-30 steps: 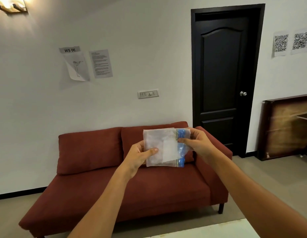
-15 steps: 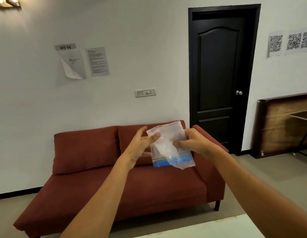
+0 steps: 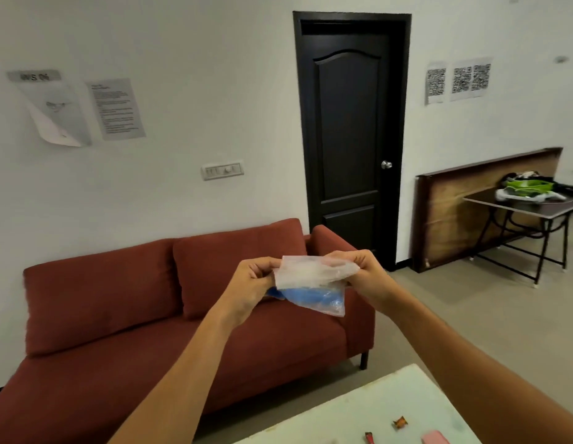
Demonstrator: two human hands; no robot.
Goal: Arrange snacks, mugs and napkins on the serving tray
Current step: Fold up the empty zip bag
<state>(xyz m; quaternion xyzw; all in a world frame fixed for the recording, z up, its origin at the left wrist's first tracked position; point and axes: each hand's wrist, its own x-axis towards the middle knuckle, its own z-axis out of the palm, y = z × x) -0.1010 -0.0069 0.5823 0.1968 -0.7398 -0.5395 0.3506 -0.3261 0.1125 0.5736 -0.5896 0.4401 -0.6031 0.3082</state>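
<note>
I am watching the left hand [image 3: 246, 283] closing its grip on the left edge of a thin, crinkled plastic bag [image 3: 314, 274], fingers curling over the film and knuckles facing up. The right hand [image 3: 366, 272] is pinching the opposite edge just as tightly. Both grips are holding the one bag stretched between them, up in the air in front of the sofa and clear of the table. The film is looking cloudy and creased along the top, with something pale showing through, and a blue band [image 3: 310, 298] is sagging along its lower edge; what is inside I cannot tell. Behind the hands, a rust-red fabric sofa [image 3: 118, 315] with squared cushions is standing against the white wall. At the bottom edge the corner of a pale, smooth table [image 3: 391, 402] is showing. On it are lying an orange twisted wrapper [image 3: 399, 423], a red scrap [image 3: 370, 438] and a pink block [image 3: 434, 439], all well apart from the bag. Farther off, a dark panelled door [image 3: 349, 139] with a round metal knob is standing closed. To the right, a dark folding table [image 3: 535, 205] on thin metal legs is carrying a green heap.
</note>
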